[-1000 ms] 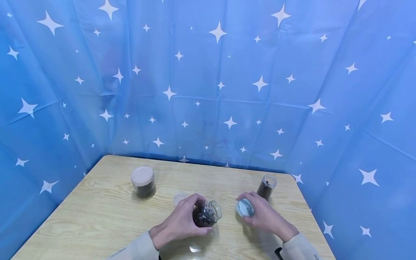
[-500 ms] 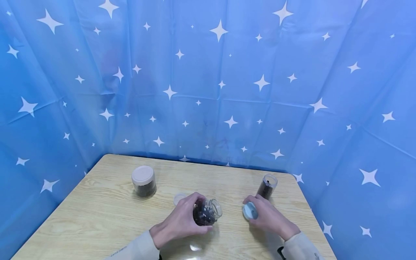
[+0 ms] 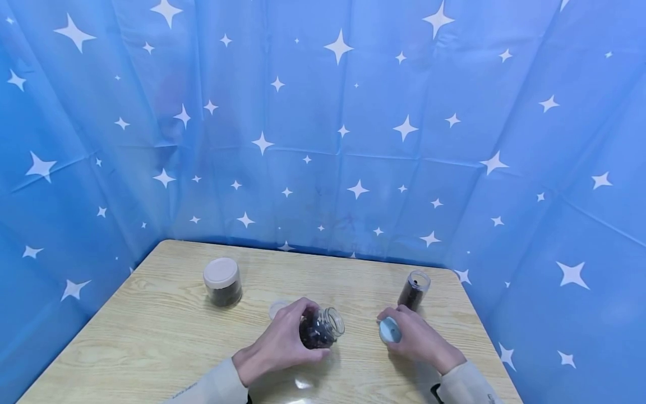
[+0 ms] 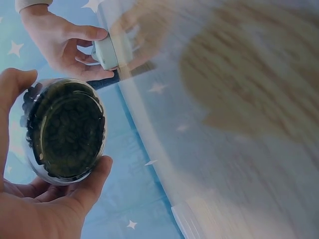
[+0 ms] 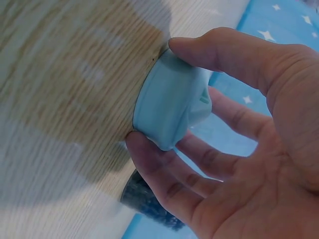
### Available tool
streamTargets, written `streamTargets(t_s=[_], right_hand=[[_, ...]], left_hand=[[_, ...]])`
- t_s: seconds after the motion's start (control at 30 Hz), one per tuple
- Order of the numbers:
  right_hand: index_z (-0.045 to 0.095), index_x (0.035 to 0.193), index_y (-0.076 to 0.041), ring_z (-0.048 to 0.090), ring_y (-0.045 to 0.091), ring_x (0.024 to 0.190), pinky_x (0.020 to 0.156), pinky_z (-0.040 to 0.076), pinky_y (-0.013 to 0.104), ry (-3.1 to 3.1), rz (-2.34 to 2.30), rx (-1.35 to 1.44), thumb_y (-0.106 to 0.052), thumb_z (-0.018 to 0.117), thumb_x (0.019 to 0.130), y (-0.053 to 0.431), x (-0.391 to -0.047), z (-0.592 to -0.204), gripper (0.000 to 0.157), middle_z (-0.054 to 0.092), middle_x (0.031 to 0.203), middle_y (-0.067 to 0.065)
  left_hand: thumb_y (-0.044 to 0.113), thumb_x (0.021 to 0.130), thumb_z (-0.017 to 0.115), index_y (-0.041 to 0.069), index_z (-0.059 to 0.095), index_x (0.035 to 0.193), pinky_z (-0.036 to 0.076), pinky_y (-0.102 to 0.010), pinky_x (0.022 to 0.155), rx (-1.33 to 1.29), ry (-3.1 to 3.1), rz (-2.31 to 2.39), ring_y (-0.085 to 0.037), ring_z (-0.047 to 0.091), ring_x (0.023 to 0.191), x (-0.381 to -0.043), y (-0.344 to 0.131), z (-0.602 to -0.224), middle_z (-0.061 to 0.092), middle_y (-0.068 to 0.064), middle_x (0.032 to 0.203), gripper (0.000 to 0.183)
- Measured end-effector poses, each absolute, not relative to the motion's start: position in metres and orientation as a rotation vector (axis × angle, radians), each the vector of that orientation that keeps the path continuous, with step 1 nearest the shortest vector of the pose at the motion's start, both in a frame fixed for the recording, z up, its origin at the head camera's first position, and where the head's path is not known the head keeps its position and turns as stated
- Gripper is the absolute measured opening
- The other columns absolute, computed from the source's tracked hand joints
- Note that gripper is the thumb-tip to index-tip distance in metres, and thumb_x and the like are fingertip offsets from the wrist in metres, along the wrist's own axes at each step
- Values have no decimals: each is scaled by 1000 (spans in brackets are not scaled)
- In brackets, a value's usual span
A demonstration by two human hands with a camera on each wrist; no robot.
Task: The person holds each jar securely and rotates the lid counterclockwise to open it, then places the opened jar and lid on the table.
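Note:
My left hand [image 3: 285, 342] grips a glass jar [image 3: 318, 330] of dark bean-like pieces, its uncapped mouth tilted to the right. The jar's round base [image 4: 72, 132] faces the left wrist view, with the pieces showing through the glass. My right hand [image 3: 421, 339] holds a light blue lid [image 5: 167, 99] by its sides, thumb on one edge and fingertips on the other. The lid's rim is right at the tabletop in the right wrist view. Just behind that hand stands a narrow clear container [image 3: 414, 292] with dark contents, its top uncovered.
A wide jar [image 3: 222, 283] with a pale lid and dark contents stands at the back left of the wooden table [image 3: 151, 331]. Partly behind my left hand lies a small clear disc [image 3: 277, 308]. A blue star-patterned curtain [image 3: 303, 112] hangs behind the table.
My right hand has shifted a little right and down with the lid, which has gone from tilted to lying flat at the table. The left hand and its jar have hardly moved.

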State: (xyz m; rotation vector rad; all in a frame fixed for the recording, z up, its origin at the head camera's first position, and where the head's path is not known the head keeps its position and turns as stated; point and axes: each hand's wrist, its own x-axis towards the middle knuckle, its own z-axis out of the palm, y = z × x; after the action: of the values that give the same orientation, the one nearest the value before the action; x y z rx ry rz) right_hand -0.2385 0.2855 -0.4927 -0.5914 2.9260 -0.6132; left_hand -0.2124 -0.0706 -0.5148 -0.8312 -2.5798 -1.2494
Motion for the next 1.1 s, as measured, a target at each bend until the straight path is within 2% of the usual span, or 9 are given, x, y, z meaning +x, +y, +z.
streamTargets(t_s=[0.37, 0.63, 0.87, 1.1], right_hand=[[79, 126, -16, 72, 31, 116, 95, 66, 57, 2894, -585, -640, -11, 102, 86, 286, -234, -489, 46, 74, 126, 10], [78, 117, -16, 72, 28, 112, 91, 66, 55, 2859, -591, -662, -11, 102, 85, 287, -231, -485, 40, 74, 121, 8], [79, 125, -16, 72, 27, 112, 90, 66, 53, 2852, -590, -627, -17, 103, 87, 287, -230, -485, 44, 74, 126, 9], [79, 134, -16, 72, 30, 120, 97, 66, 55, 2888, -583, -594, -20, 102, 88, 285, -226, -483, 51, 74, 136, 12]], left_hand=[[43, 79, 107, 16, 68, 136, 68, -33, 104, -790, -2568, -1266, -13, 77, 117, -213, -68, -513, 80, 1, 129, 74], [45, 79, 106, 14, 69, 139, 66, -35, 105, -711, -2584, -1249, -13, 76, 117, -215, -67, -511, 81, 2, 132, 78], [44, 81, 105, 10, 67, 146, 67, -36, 103, -676, -2583, -1276, -17, 77, 119, -219, -65, -509, 80, 0, 134, 84], [42, 81, 105, 8, 64, 156, 68, -41, 106, -665, -2581, -1271, -20, 79, 120, -226, -63, -508, 79, -1, 131, 92]])
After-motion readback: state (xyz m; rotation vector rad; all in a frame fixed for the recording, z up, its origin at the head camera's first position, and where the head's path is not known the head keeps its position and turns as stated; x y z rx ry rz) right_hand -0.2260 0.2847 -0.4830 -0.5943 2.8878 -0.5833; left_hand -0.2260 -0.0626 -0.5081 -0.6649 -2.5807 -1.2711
